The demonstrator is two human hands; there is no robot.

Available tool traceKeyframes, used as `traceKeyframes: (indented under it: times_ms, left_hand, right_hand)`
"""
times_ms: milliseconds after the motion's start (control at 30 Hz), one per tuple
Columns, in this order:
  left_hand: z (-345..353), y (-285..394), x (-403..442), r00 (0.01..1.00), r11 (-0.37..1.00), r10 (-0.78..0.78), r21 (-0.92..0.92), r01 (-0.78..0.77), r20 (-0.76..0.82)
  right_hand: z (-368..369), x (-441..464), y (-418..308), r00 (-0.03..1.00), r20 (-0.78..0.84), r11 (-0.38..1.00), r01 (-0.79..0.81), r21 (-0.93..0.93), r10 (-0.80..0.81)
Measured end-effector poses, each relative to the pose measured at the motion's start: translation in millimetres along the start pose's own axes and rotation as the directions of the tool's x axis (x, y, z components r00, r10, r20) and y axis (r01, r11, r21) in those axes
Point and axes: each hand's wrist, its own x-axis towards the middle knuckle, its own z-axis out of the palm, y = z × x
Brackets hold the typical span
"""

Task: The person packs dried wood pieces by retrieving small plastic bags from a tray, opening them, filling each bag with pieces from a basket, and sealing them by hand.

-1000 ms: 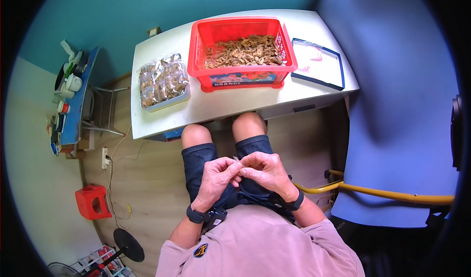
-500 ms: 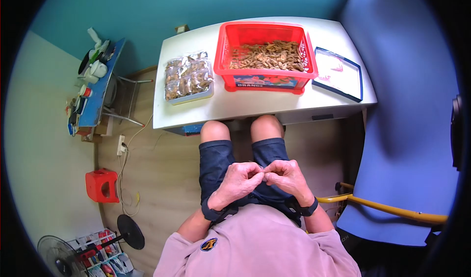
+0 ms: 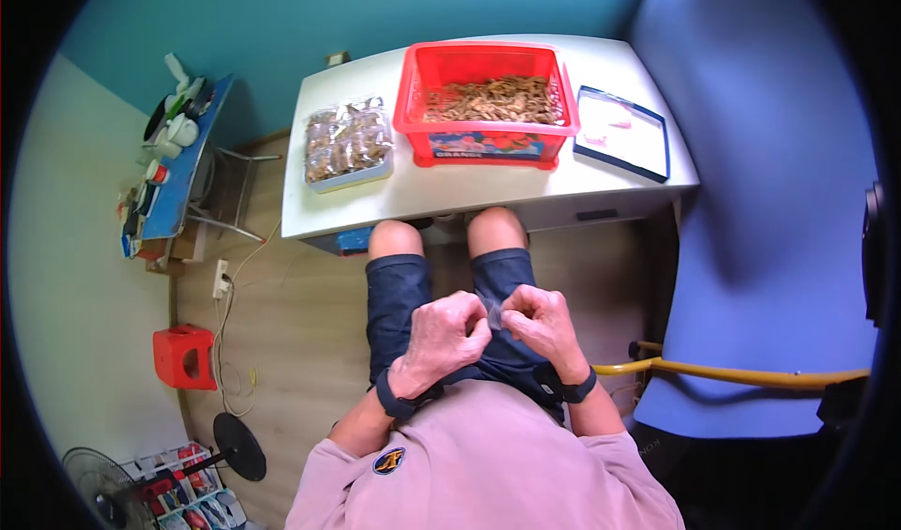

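Over my lap, my left hand (image 3: 449,333) has its fingers closed in a pinch, gripping one side of a small clear plastic bag (image 3: 495,317). On the other side of the bag, my right hand (image 3: 542,325) pinches its edge between thumb and curled fingers. The thin film spans the short gap between both hands. Ahead on the white table (image 3: 328,211) stands a red plastic basket (image 3: 488,128) with brown, dried-looking pieces (image 3: 502,100) in it. Left of it, filled clear packets (image 3: 347,141) lie in a shallow tray (image 3: 355,182). A dark-rimmed white tray (image 3: 629,159) with small pink-marked items is at the right.
A blue folding table (image 3: 183,178) loaded with pots and cups stands at the left. A red stool (image 3: 185,356), a power strip (image 3: 221,279) with cables and a fan (image 3: 99,488) are on the left floor. A blue panel with a yellow bar (image 3: 732,375) is at my right.
My hands have drawn slightly apart, and the clear plastic film now shows stretched between them. The whole view has shifted, so the table sits a little further left.
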Motion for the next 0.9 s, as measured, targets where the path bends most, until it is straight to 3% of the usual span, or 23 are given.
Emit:
traceKeyframes:
  times_ms: [100,167,300,400,467,900]
  left_hand:
    - [-4.7,2.5,2.1,0.996,0.997,0.08,-0.003,-0.08,0.026]
    - [-3.9,5.3,3.2,0.971,0.973,0.229,0.044,-0.226,-0.069]
    - [9.0,-10.4,0.5,0.956,0.952,0.289,0.112,-0.283,-0.039]
    - [11.7,-17.5,2.1,0.95,0.945,0.306,0.142,-0.294,-0.064]
    - [12.7,-20.0,3.1,0.952,0.952,0.297,0.105,-0.289,-0.076]
    - [11.8,-48.5,54.4,0.943,0.947,0.32,-0.002,-0.321,-0.091]
  right_hand:
    - [0.1,1.6,-2.6,1.0,0.001,0.999,-0.011,0.052,0.011]
    - [1.5,2.6,-7.5,1.0,0.012,0.998,-0.008,0.069,0.008]
    - [7.2,5.4,-9.4,0.999,0.048,0.993,0.011,0.122,-0.017]
    - [6.7,8.4,-16.5,0.996,0.077,0.992,0.025,0.12,-0.035]
    - [6.0,11.6,-23.0,0.995,0.074,0.998,0.06,0.025,-0.062]
    - [-3.5,59.4,-25.7,0.997,0.08,0.992,0.003,-0.125,0.007]
